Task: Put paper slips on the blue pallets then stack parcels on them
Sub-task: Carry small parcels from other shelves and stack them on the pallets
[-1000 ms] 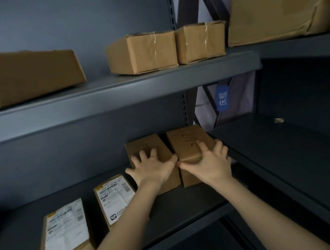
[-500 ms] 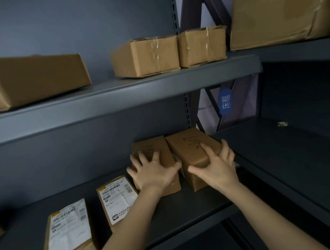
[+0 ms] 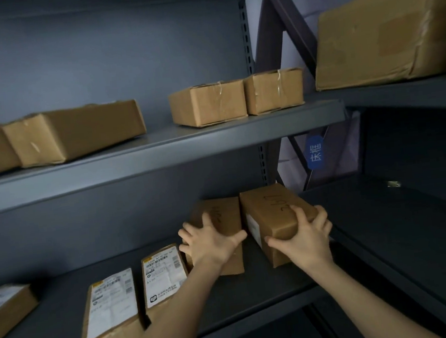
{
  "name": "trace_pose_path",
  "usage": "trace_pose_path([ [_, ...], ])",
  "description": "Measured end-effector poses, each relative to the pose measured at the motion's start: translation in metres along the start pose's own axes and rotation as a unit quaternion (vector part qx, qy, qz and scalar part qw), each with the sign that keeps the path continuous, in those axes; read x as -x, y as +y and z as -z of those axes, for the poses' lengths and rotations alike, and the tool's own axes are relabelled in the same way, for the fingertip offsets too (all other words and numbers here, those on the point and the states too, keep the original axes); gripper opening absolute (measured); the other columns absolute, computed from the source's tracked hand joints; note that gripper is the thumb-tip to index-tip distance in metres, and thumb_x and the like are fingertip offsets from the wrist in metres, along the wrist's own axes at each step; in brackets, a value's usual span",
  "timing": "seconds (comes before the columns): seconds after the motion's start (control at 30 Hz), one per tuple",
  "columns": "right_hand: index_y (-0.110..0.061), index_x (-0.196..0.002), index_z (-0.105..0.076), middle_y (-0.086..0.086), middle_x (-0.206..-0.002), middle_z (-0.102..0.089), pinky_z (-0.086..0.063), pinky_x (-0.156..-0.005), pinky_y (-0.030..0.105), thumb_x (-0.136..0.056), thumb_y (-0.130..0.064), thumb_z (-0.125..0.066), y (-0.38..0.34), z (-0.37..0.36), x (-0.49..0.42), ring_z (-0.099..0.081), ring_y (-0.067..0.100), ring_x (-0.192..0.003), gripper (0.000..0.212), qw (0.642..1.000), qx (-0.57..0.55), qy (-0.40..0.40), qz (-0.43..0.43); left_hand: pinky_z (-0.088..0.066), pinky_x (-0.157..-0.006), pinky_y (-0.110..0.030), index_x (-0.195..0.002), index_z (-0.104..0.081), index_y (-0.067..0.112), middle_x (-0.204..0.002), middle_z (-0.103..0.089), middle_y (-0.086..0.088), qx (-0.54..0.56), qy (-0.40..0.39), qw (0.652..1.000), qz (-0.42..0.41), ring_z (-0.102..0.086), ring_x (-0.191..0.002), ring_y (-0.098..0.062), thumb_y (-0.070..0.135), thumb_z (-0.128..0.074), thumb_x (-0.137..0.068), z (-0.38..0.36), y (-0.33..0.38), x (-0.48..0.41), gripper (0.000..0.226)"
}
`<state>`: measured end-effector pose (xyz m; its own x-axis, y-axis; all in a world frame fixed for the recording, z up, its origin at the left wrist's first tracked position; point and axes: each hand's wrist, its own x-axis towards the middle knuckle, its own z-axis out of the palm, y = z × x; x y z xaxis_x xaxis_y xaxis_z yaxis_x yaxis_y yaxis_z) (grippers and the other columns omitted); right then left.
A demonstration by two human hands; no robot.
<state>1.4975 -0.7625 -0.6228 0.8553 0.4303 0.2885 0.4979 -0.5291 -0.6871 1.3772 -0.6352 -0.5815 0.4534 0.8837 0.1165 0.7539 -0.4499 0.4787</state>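
Our left hand clamps the left parcel, right hand the right parcel, at near ends; both seem stiff, light.

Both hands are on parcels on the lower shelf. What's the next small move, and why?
Probably draw both parcels forward off the lower shelf: the left hand grips the left parcel, the right hand grips the right parcel, and the task wants them stacked elsewhere.

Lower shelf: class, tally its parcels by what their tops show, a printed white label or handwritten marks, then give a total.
Printed-label parcels: 3
Handwritten parcels: 2
Total: 5
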Motion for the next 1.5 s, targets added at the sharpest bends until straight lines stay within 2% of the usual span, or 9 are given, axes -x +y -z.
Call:
trace_pose_path([
  [0.13, -0.028, -0.14, -0.034, 0.011, -0.147, -0.008, -0.029, -0.11, 0.047, -0.061, -0.054, -0.08, -0.011, 0.025, -0.006, -0.018, 0.038, -0.131, 0.096, 0.999, -0.019, 0.032, 0.035, -0.013, -0.111, -0.057, -0.147, -0.019, 0.02, -0.153, -0.008, -0.026, 0.011, 0.043, 0.998, -0.035, -0.004, -0.141, -0.044, 0.068, -0.063, -0.069, 0.026, 0.009, 0.002, 0.102],
  [0.33, -0.032, -0.142, -0.029, 0.01, -0.15, -0.005, -0.032, -0.108, 0.05, -0.064, -0.058, -0.077, -0.063, 0.041, -0.001, -0.015, 0.039, -0.136, 0.096, 0.996, -0.004, 0.014, 0.091, -0.016, -0.111, -0.055, -0.146, -0.022, 0.022, -0.151, -0.015, -0.023, 0.014, 0.103, 0.995, 0.002, -0.01, -0.139, -0.043, 0.071, -0.059, -0.069, 0.07, -0.012, 0.012, 0.098],
  [0.47, -0.033, -0.142, -0.029, 0.008, -0.152, -0.002, -0.028, -0.11, 0.048, -0.064, -0.058, -0.076, -0.102, 0.022, 0.017, -0.012, 0.038, -0.137, 0.094, 0.991, -0.021, -0.023, 0.131, -0.018, -0.11, -0.054, -0.146, -0.024, 0.022, -0.15, -0.018, -0.023, -0.008, 0.135, 0.989, 0.051, -0.013, -0.138, -0.042, 0.072, -0.058, -0.069, 0.103, -0.055, 0.025, 0.097],
  [0.7, -0.036, -0.142, -0.028, 0.001, -0.151, 0.001, -0.035, -0.106, 0.05, -0.063, -0.062, -0.075, -0.197, -0.039, 0.077, -0.012, 0.036, -0.139, 0.095, 0.958, -0.094, -0.157, 0.223, -0.02, -0.109, -0.055, -0.138, -0.035, 0.022, -0.145, -0.025, -0.024, -0.034, 0.208, 0.961, 0.179, -0.015, -0.136, -0.043, 0.071, -0.059, -0.065, 0.172, -0.171, 0.075, 0.091],
  [0.87, -0.036, -0.141, -0.032, 0.003, -0.151, -0.002, -0.038, -0.104, 0.049, -0.062, -0.063, -0.075, -0.264, -0.076, 0.148, -0.016, 0.035, -0.137, 0.093, 0.924, -0.127, -0.214, 0.291, -0.022, -0.107, -0.052, -0.129, -0.042, 0.025, -0.138, -0.03, -0.019, -0.044, 0.275, 0.923, 0.265, -0.02, -0.131, -0.039, 0.07, -0.06, -0.063, 0.22, -0.247, 0.134, 0.082],
  [1.1, -0.035, -0.139, -0.033, 0.001, -0.15, -0.003, -0.041, -0.102, 0.05, -0.061, -0.063, -0.075, -0.335, -0.105, 0.252, -0.017, 0.033, -0.135, 0.093, 0.851, -0.164, -0.319, 0.385, -0.02, -0.107, -0.055, -0.129, -0.041, 0.027, -0.141, -0.028, -0.019, -0.061, 0.356, 0.848, 0.387, -0.02, -0.131, -0.039, 0.068, -0.063, -0.063, 0.281, -0.335, 0.234, 0.081],
  [1.3, -0.036, -0.141, -0.033, 0.0, -0.15, -0.002, -0.034, -0.107, 0.045, -0.061, -0.063, -0.074, -0.407, -0.118, 0.335, -0.012, 0.029, -0.138, 0.094, 0.802, -0.186, -0.412, 0.391, -0.026, -0.105, -0.049, -0.131, -0.042, 0.034, -0.141, -0.031, -0.011, -0.064, 0.379, 0.795, 0.469, -0.027, -0.127, -0.039, 0.067, -0.061, -0.065, 0.338, -0.409, 0.295, 0.076],
  [1.5, -0.038, -0.141, -0.028, 0.0, -0.149, 0.001, -0.036, -0.107, 0.044, -0.062, -0.065, -0.071, -0.512, -0.073, 0.383, -0.012, 0.028, -0.136, 0.094, 0.755, -0.181, -0.48, 0.408, -0.029, -0.105, -0.049, -0.132, -0.041, 0.032, -0.138, -0.032, -0.011, -0.056, 0.407, 0.741, 0.532, -0.027, -0.125, -0.039, 0.063, -0.064, -0.065, 0.451, -0.425, 0.338, 0.077],
])
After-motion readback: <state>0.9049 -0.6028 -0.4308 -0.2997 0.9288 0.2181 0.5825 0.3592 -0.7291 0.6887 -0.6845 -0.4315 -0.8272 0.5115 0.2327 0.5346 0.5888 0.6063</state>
